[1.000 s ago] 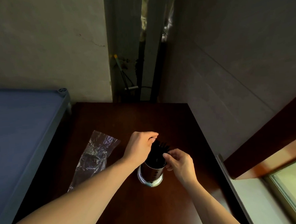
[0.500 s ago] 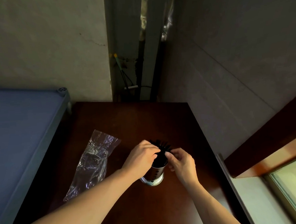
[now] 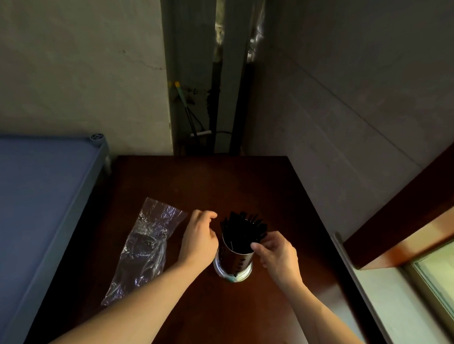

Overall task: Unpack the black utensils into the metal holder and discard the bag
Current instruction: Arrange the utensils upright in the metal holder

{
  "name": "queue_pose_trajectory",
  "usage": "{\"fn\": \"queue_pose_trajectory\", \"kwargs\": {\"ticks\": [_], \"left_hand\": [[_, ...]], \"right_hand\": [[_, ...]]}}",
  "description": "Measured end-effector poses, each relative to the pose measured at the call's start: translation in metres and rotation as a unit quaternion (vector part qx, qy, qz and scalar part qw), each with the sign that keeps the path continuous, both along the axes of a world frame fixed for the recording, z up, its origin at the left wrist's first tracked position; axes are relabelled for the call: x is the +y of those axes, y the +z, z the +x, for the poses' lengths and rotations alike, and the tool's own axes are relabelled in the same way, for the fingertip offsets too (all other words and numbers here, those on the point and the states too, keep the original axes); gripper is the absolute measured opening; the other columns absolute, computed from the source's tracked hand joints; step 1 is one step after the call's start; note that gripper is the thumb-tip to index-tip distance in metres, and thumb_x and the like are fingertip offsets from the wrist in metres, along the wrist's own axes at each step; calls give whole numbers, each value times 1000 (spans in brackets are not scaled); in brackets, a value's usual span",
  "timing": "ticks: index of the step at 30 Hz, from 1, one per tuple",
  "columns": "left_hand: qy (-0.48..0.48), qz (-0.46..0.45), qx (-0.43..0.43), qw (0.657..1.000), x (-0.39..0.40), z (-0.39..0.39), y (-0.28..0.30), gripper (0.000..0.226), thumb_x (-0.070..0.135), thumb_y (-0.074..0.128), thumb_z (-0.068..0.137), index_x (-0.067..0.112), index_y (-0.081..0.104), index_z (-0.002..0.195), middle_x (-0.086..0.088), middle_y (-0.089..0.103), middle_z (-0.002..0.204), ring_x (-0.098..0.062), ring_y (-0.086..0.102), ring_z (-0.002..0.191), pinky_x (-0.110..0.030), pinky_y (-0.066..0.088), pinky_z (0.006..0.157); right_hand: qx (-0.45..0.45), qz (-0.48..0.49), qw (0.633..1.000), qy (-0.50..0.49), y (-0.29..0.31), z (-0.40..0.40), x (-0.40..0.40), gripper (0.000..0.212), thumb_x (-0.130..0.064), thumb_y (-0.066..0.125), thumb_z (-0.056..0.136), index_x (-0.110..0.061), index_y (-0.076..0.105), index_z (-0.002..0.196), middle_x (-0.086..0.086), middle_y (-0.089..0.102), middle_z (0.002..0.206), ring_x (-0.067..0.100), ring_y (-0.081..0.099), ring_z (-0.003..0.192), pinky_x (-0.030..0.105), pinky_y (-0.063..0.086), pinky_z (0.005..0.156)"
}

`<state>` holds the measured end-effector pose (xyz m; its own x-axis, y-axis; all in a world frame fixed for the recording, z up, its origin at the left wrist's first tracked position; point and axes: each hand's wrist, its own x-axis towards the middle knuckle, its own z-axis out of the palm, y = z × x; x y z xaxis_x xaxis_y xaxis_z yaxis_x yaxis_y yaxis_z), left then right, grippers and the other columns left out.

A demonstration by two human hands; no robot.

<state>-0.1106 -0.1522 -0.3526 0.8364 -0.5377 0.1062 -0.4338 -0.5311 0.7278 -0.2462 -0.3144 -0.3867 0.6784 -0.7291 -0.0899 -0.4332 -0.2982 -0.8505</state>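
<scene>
A shiny metal holder (image 3: 234, 263) stands upright in the middle of the dark wooden table (image 3: 221, 188). A bunch of black utensils (image 3: 244, 230) stands in it, handles fanning out above the rim. My left hand (image 3: 199, 240) hovers just left of the holder, fingers loosely curled and holding nothing. My right hand (image 3: 277, 251) is at the holder's right rim, with thumb and forefinger pinched on the nearest utensil handles. The clear plastic bag (image 3: 145, 246) lies crumpled and flat on the table, left of my left hand.
A blue shelf surface (image 3: 31, 199) with a grey frame borders the table on the left. Walls close in behind and to the right, with pipes and cables (image 3: 190, 113) in the corner gap. A window sill (image 3: 426, 271) is at the lower right.
My left hand has come off the top of the utensils and moved left, uncovering them. My right hand stays at the right rim. The bag has not moved.
</scene>
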Motion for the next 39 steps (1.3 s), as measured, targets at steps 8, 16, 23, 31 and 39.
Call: {"fn": "queue_pose_trajectory", "kwargs": {"ticks": [8, 16, 23, 31, 39], "left_hand": [[-51, 29, 34, 998, 0, -7, -8, 42, -8, 54, 89, 11, 68, 125, 6, 59, 108, -7, 58, 84, -14, 48, 76], [-33, 17, 21, 999, 0, -9, -3, 41, -5, 54, 91, 10, 67, 127, 3, 60, 118, -9, 59, 95, -13, 49, 84], [-22, 2, 18, 1000, -1, -7, 8, 40, -5, 54, 91, 11, 69, 125, 6, 57, 111, -7, 56, 93, -4, 42, 71], [55, -62, 10, 996, -6, -6, 28, 26, -2, 58, 90, 17, 73, 97, 8, 60, 94, -7, 58, 83, -7, 41, 63], [-136, -76, 115, 981, -36, -14, 64, 48, 6, 68, 83, 23, 65, 128, 8, 58, 114, -7, 61, 86, -21, 52, 81]], "right_hand": [[7, -67, 998, 0, 13, 17, 5, 31, -41, 79, 85, -17, 70, 104, -8, 64, 79, 4, 60, 68, 12, 39, 49], [20, -85, 996, 21, 19, 31, 3, 22, -36, 75, 90, -15, 71, 92, -8, 62, 74, 10, 62, 67, 15, 42, 48], [82, -118, 989, 25, 20, 47, 4, 27, -34, 68, 95, -7, 70, 99, -1, 63, 76, 9, 60, 64, 31, 55, 56], [29, -146, 988, 32, 46, 38, 3, 21, -29, 63, 99, -10, 70, 99, -6, 63, 76, 4, 60, 63, 12, 42, 44], [-77, -200, 975, 54, 121, 28, 2, 14, -23, 69, 96, -14, 70, 85, -10, 57, 64, -12, 58, 59, 10, 40, 43]]}}
